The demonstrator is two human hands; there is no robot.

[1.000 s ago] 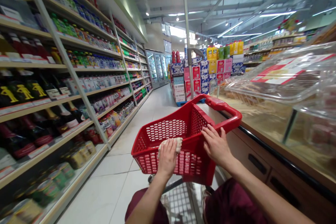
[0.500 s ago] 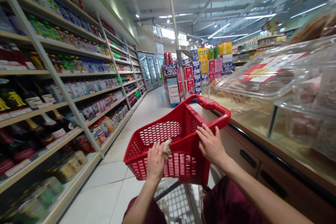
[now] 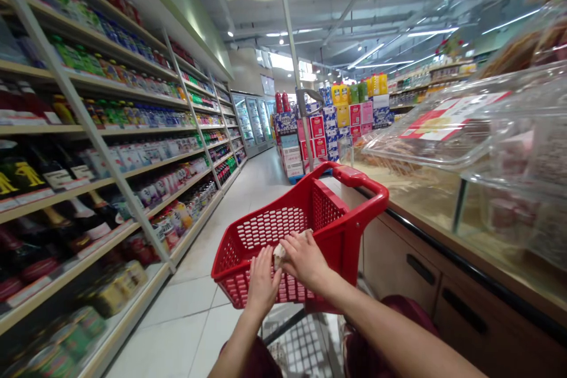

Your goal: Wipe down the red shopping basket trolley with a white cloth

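The red shopping cart basket [image 3: 334,236] stands in front of me, its perforated side rim running between my hands. My left hand [image 3: 262,283] lies over the near rim toward the left corner, fingers stretched out and the thumb side beside the cloth. A crumpled off-white cloth [image 3: 279,255] sits on the rim. My right hand [image 3: 306,258] has its fingers bent over this cloth and presses it to the rim, close to my left hand; part of the cloth shows above the fingers. The basket's raised handle [image 3: 370,186] is to the right, touched by neither hand.
Drink shelves [image 3: 146,166] line the left side. A wooden display counter [image 3: 401,248] with clear plastic food packs [image 3: 447,124] borders the right. Stacked boxes [image 3: 316,147] and a pole [image 3: 290,41] stand ahead. A white grid rack [image 3: 301,339] is below the basket.
My right hand has moved left from the basket's side near the handle onto the cloth. My left hand has stayed on the rim, with the cloth now under my right hand.
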